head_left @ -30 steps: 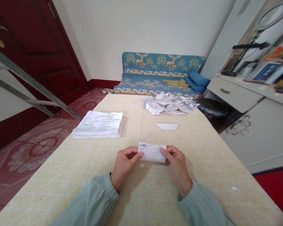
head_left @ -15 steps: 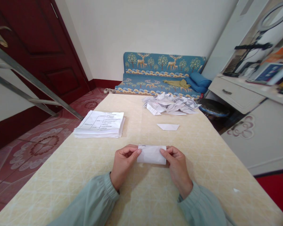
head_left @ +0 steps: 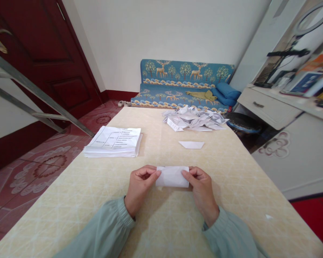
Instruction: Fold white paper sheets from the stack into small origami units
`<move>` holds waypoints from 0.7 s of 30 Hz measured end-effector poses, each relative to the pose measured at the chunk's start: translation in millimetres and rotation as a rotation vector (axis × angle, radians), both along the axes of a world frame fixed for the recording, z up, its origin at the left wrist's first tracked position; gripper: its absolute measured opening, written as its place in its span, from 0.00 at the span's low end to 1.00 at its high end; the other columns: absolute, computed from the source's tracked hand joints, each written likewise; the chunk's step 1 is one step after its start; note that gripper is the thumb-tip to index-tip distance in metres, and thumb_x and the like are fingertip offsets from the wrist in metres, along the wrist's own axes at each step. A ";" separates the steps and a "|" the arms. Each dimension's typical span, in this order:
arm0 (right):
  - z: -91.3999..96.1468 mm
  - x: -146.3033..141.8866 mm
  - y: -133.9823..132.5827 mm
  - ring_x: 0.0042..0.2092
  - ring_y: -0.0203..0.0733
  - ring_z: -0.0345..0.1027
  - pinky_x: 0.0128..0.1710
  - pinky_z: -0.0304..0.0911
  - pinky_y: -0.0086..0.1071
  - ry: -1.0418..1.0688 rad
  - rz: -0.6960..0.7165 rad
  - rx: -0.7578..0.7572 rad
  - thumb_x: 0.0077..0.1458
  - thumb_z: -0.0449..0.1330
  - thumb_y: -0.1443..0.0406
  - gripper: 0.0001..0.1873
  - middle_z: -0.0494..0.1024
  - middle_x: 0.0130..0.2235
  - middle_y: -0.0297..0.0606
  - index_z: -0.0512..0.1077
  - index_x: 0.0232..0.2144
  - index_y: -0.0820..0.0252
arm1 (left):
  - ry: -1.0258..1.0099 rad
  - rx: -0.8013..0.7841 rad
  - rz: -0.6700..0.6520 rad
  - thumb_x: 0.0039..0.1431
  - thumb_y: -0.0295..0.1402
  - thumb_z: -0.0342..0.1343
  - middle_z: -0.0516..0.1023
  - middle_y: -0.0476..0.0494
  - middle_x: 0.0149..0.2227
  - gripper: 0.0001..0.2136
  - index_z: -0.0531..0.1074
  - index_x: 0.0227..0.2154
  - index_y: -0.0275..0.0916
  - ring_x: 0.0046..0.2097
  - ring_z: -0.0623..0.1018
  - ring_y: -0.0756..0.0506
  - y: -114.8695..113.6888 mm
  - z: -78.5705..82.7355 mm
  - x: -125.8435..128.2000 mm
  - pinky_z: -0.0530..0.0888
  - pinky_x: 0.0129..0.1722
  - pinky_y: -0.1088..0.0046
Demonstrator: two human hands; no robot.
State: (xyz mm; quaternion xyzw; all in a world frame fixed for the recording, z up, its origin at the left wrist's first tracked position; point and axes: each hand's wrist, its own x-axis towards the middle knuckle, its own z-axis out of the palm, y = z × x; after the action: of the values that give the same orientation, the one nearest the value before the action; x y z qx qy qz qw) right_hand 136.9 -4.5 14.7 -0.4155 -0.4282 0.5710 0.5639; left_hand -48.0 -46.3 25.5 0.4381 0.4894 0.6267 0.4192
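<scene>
A small folded white paper (head_left: 172, 176) is held just above the yellow patterned table (head_left: 161, 222), near its front middle. My left hand (head_left: 141, 188) pinches the paper's left end between thumb and fingers. At the right end, my right hand (head_left: 203, 191) pinches it the same way. Both wrists rest low over the table, in pale green sleeves.
A stack of printed sheets (head_left: 113, 142) lies at the left of the table. A single folded paper piece (head_left: 191, 144) lies beyond my hands, and a heap of folded papers (head_left: 193, 120) sits at the far edge. A blue sofa (head_left: 183, 86) stands behind; white cabinets (head_left: 282, 118) at right.
The folded paper has tipped down slightly and looks a little narrower between my fingers. Both hands have stayed in about the same place.
</scene>
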 end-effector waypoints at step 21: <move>0.0 2.6 2.7 0.26 0.31 0.62 0.24 0.55 0.24 0.002 -0.032 -0.023 0.38 0.70 0.65 0.15 0.71 0.24 0.27 0.66 0.25 0.59 | -0.001 -0.081 0.021 0.44 0.30 0.64 0.69 0.54 0.23 0.10 0.67 0.24 0.35 0.24 0.68 0.55 -0.3 -0.8 1.8 0.65 0.24 0.82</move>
State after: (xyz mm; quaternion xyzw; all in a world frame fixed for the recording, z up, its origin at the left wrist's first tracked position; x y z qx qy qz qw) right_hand 139.5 -1.8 14.7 -0.4283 -0.4143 0.5672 0.5685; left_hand -46.2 -46.6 24.7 0.4153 0.5187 0.6109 0.4305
